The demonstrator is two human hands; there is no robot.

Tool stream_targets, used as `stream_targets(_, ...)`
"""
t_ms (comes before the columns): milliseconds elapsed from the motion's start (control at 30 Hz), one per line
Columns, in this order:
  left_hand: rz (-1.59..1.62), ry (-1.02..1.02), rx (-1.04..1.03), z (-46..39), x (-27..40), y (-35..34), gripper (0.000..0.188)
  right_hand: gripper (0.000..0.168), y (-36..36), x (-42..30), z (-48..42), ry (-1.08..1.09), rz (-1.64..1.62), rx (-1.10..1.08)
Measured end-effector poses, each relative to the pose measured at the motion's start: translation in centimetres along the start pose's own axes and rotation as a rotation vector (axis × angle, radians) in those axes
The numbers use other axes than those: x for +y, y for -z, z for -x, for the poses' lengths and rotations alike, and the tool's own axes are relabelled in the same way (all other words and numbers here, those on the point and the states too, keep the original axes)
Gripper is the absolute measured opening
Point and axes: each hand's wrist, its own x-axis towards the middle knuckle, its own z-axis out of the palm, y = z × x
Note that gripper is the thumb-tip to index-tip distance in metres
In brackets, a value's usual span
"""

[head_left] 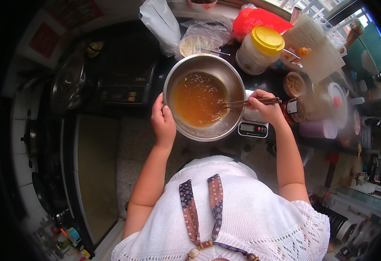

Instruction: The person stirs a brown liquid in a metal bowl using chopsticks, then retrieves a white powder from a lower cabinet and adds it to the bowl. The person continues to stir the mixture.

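Note:
A large stainless steel mixing bowl (204, 134) holds amber liquid (198, 104) with foamy white flecks on its surface. My left hand (163, 122) grips the bowl's left rim, thumb on the outer side near the top edge. Brown chopsticks (262, 101) are pinched in my right hand (266, 106) at the bowl's right side, and their tips dip into the liquid. Under and beside that hand sits a small digital kitchen scale (253, 129), partly covered by something whitish and by the bowl's edge.
Behind the bowl stand a yellow-lidded plastic jar (255, 55), a red bag (259, 21), a tub in clear plastic (195, 45) and a white pouch (161, 24). To the right are a small bowl of crumbly food (295, 84) and a dark jar (295, 110). A black cooktop (122, 78) lies left.

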Motion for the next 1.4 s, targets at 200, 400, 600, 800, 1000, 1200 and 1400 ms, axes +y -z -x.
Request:
stream_targets(200, -0.14, -0.14, 0.073, 0.3, 0.0, -0.4, 0.036, 0.015, -4.1, -0.5, 1.5, 0.097, 0.094, -0.08)
stream_targets(400, -0.15, -0.142, 0.01, 0.6, 2.0, -0.8, 0.035, 0.017, -2.1, 2.6, 0.0, 0.197, -0.103, 0.175)
stream_targets(600, -0.215, -0.219, 0.096, 0.8, 0.8, -0.3, 0.034, 0.019, 0.8, 3.5, 1.2, 0.036, 0.005, 0.09)
stream_targets(800, -0.26, -0.248, 0.103, 0.3, 1.5, -0.1, 0.035, 0.015, -1.3, 1.9, 3.0, -0.095, -0.111, -0.14)
stream_targets(1000, -0.268, -0.234, 0.055, -0.6, 2.3, -0.4, 0.034, 0.015, -2.4, 2.5, 2.1, 0.041, -0.135, -0.04)
stream_targets(1200, -0.267, -0.222, 0.029, -0.4, 2.6, -0.4, 0.034, 0.016, -0.6, 3.7, 0.4, 0.138, -0.164, 0.105)
stream_targets(1400, -0.314, -0.256, 0.09, 0.3, 1.3, 0.2, 0.033, 0.015, 0.3, 3.6, 1.8, -0.006, -0.235, 0.018)
